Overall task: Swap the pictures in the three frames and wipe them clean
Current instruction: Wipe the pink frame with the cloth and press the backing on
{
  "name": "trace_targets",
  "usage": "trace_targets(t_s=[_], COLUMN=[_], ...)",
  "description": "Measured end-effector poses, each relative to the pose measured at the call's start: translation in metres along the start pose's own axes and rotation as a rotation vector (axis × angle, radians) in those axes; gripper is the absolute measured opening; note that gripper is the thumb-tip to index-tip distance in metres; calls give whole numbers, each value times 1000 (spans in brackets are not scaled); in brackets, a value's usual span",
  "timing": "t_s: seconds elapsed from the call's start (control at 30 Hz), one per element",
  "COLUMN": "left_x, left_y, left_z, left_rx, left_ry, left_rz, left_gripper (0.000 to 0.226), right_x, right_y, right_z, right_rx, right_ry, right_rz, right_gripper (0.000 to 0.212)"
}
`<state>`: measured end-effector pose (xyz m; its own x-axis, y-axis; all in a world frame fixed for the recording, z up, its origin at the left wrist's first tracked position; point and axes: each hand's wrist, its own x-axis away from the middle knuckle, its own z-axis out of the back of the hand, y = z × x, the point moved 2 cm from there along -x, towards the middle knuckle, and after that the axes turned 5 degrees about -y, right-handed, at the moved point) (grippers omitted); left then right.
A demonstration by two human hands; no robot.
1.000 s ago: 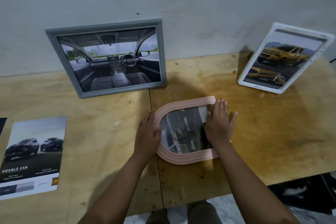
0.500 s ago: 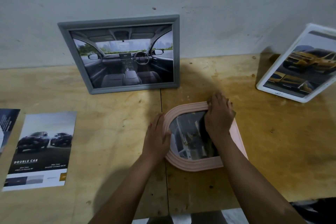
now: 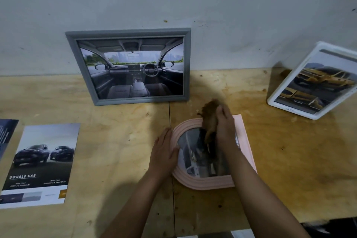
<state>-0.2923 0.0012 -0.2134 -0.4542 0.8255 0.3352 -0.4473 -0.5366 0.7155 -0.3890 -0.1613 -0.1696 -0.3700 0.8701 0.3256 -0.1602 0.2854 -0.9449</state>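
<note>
A pink arched frame (image 3: pixel 206 182) lies flat on the wooden table (image 3: pixel 119 141), with a picture under its glass. My left hand (image 3: pixel 163 152) presses flat on the frame's left edge. My right hand (image 3: pixel 225 127) grips a brown cloth (image 3: pixel 209 112) over the frame's upper right part. A grey frame (image 3: pixel 128 65) with a car-interior picture leans against the wall. A white frame (image 3: pixel 316 81) with a yellow-car picture leans at the right.
A loose car brochure sheet (image 3: pixel 41 164) lies on the table at the left, with another dark sheet (image 3: pixel 6 133) at the far left edge. The table's front edge runs along the bottom right.
My right hand went from lying flat on the pink frame to holding a brown cloth lifted over its top. The view shifted so everything sits further right.
</note>
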Motion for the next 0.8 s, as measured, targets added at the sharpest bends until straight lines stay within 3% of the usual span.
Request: trace_targets(t_s=[0.1,0.17,0.27,0.37,0.47,0.57,0.7,0.8], left_x=[0,0,-1,-2,-3,-3,-4,-2], left_y=[1,2,2,2,3,4,2,-1], left_z=[1,0,0,1,0,0,0,-1], left_rx=[3,5,11,10,17,21,10,9], left_ry=[-1,1,16,26,32,36,43,45], left_rz=[-5,-5,-5,-6,-12,-20,-38,-42], left_gripper=[68,68,68,68,68,64,57,57], right_x=[-5,-7,-10,-8,-11,-10,-6,0], right_y=[-14,-21,-21,-18,0,25,35,38], right_z=[30,48,64,65,57,49,51,52], right_rx=[-383,-435,-111,426,764,898,877,1022], right_ry=[127,165,286,405,303,139,166,195], right_rz=[-60,-87,-30,242,299,406,419,435], right_gripper=[29,30,37,26,33,26,34,30])
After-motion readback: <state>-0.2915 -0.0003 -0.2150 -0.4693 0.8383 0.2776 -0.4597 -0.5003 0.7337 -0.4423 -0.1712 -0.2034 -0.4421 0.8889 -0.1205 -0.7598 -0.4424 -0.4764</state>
